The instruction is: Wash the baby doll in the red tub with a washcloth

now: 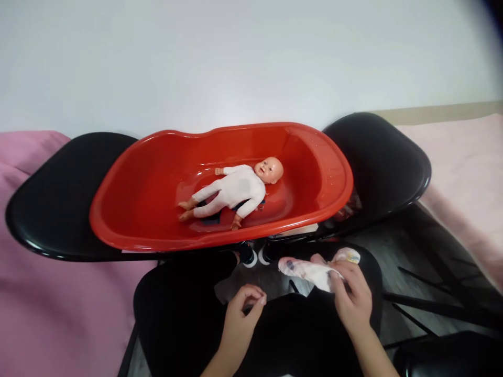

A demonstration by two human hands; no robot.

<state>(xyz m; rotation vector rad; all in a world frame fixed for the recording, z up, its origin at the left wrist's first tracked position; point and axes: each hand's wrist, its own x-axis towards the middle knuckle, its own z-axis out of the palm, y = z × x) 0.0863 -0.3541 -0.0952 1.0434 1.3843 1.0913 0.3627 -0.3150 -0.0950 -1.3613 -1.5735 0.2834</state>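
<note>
In my right hand (351,293) is a small white cloth (308,271) with coloured prints, crumpled and pinched between thumb and fingers. My left hand (243,311) is apart from it, over my lap, with its thumb and fingertips pressed together; whether anything is between them I cannot make out. Ahead of both hands stands a red baby bathtub (141,193). A baby doll (239,187) with a white body lies on its back inside, head to the right and feet to the left. Neither hand touches the tub or the doll.
The tub rests across black chair seats (58,193), with another black seat (393,157) on the right. Pink fabric (51,314) hangs at the left, and a pale pink cover (467,178) is at the right. A white wall (236,63) stands behind. Dark chair legs (432,306) cross the lower right.
</note>
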